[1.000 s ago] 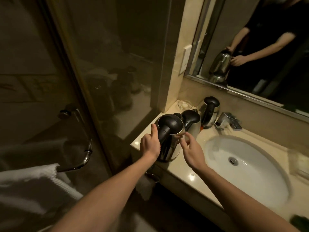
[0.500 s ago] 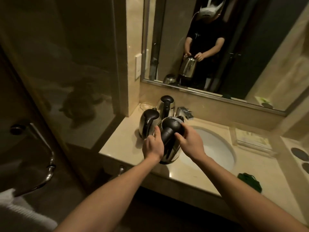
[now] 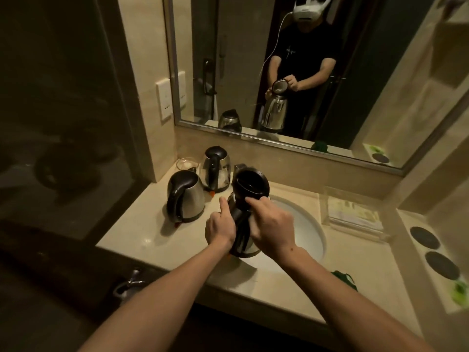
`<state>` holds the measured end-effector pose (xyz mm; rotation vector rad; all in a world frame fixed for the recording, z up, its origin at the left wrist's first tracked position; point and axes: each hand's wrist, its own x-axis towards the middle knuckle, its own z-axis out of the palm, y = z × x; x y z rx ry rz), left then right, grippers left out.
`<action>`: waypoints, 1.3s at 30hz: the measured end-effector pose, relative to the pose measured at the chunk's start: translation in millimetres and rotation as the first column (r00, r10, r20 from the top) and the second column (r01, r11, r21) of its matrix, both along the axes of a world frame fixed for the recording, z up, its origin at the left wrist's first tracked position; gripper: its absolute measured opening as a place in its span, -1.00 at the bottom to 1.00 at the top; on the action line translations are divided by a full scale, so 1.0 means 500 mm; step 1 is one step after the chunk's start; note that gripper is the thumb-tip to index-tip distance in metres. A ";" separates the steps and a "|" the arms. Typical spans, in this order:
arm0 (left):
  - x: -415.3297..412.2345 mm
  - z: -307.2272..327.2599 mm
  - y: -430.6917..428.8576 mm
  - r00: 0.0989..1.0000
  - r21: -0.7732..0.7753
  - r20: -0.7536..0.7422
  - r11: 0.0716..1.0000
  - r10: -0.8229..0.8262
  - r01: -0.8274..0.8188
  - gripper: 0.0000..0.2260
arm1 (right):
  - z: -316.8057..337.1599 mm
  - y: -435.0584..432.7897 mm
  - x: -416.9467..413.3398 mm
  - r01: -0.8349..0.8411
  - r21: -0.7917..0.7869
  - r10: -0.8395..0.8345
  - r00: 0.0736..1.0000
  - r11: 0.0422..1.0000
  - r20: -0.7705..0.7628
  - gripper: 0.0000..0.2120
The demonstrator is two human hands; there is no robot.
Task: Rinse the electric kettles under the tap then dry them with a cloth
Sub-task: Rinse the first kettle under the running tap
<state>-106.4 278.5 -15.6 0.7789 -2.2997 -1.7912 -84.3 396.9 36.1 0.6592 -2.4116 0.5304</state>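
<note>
Change: the lid (image 3: 251, 182) of the held kettle (image 3: 245, 243) now stands flipped up; half a second ago it lay shut under the right hand.
Left hand: the left hand (image 3: 220, 231) is clamped round the black handle, thumb up.
Right hand: the right hand (image 3: 272, 231) has its fingers (image 3: 256, 202) curled on the lid's base, holding it open.
Kettle place: upright, over the left rim of the basin (image 3: 308, 224), lifted off the surface (image 3: 152, 224).
Tap: the tap (image 3: 239, 168) is mostly hidden behind the lid; no running water shows.
Waiting: two other kettles (image 3: 186, 199) stand shut to the left; the green cloth (image 3: 345, 278) lies untouched.
Meaning: the mouth is open and rinsing can likely start.
</note>
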 end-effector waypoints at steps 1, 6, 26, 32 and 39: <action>-0.009 0.000 0.010 1.000 0.006 -0.014 1.000 0.004 -0.004 -0.36 | -0.005 0.016 -0.012 0.053 -0.129 -0.051 0.999 0.990 0.020 -0.64; -0.048 -0.018 0.050 1.000 -0.027 0.011 0.999 0.028 -0.028 -0.34 | -0.003 0.072 -0.077 0.248 -0.459 -0.125 0.951 0.853 0.282 -0.58; -0.221 -0.174 0.023 0.978 0.043 0.206 0.998 0.027 -0.037 -0.34 | -0.127 0.096 -0.334 0.547 -0.295 -0.250 0.712 0.783 0.656 -0.55; -0.280 -0.213 0.026 0.967 0.093 0.257 0.996 -0.005 -0.019 -0.36 | -0.198 0.124 -0.447 0.441 0.011 -0.270 0.529 0.897 0.805 -0.49; -0.326 -0.252 0.056 0.953 0.124 0.301 0.990 0.030 -0.071 -0.26 | -0.250 0.133 -0.572 0.280 0.143 -0.267 0.480 0.949 0.836 -0.44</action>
